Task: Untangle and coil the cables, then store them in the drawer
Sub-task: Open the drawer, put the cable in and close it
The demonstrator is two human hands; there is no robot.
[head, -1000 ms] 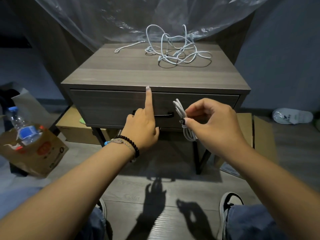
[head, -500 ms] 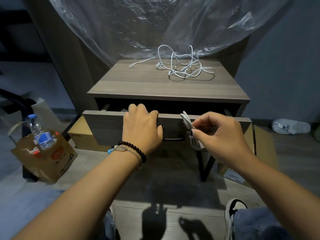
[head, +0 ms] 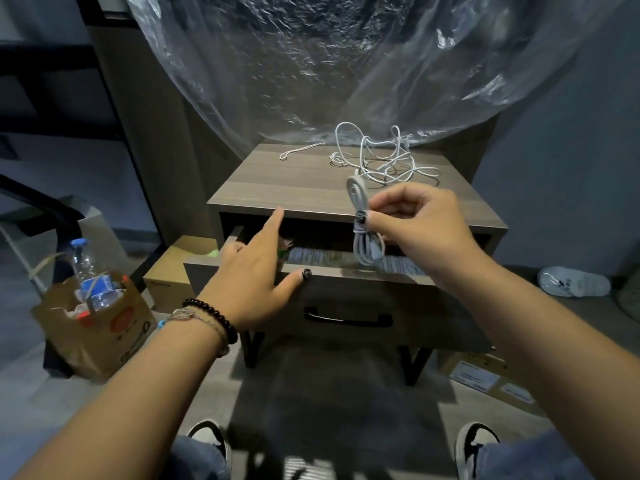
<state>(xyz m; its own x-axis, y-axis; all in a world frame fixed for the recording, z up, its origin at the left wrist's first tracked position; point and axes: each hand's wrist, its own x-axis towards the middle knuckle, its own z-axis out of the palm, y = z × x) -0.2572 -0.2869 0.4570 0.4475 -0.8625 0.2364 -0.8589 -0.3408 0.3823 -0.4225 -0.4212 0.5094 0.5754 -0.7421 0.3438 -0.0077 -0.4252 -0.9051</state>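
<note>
One small coiled bundle of white cable (head: 360,220) hangs from the right hand (head: 415,230), pinched at its bound waist between thumb and forefinger, with its long axis close to upright: the upper loop rises in front of the tabletop edge and the lower loops dangle toward the pulled-out grey wood-grain drawer (head: 346,271). The drawer's open mouth lies directly beneath and slightly behind the bundle, so the coming move looks like a short lowering and a release, with the right hand plainly the nearer one. The left hand (head: 256,275) holds nothing; its fingers are spread, the forefinger reaching toward the dark gap under the top of the grey wooden bedside table (head: 277,188) and the thumb lying at the drawer's front rim. Something patterned already lies inside the drawer, though it is too blurred to name. A second, loose tangle of white cable (head: 381,157) rests on the back of the tabletop, well apart from both hands, with one stray end trailing left; by my reading, that part of the job is not yet begun.
</note>
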